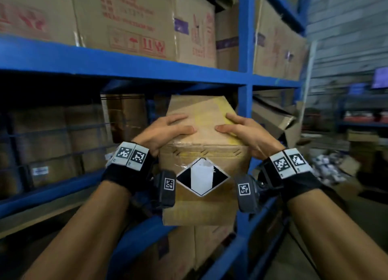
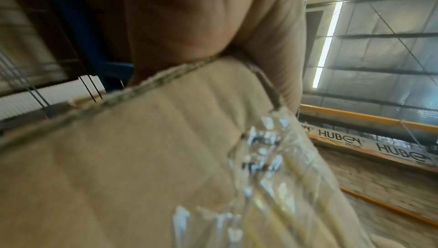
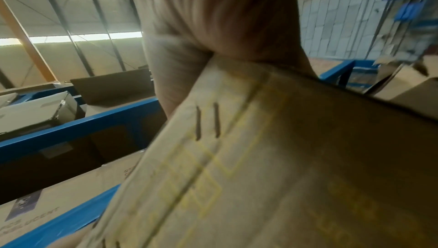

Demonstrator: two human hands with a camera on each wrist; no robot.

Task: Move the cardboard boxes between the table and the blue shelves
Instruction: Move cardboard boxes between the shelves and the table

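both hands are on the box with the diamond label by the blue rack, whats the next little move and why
Probably keep both hands clamped and ease the cardboard box straight along its path, level. The left hand and right hand grip its top corners, and the blue upright stands close on its right. Whether it is going in or coming out, one still cannot tell.

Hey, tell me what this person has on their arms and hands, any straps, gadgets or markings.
Both forearms are bare, no sleeves. Each wrist carries a black fabric wrap: the left hand has a band of white blocks printed with black square codes, the right hand a matching band. Under each wrist hangs a dark grey camera unit bearing its own small code tag. The fingers are ungloved.
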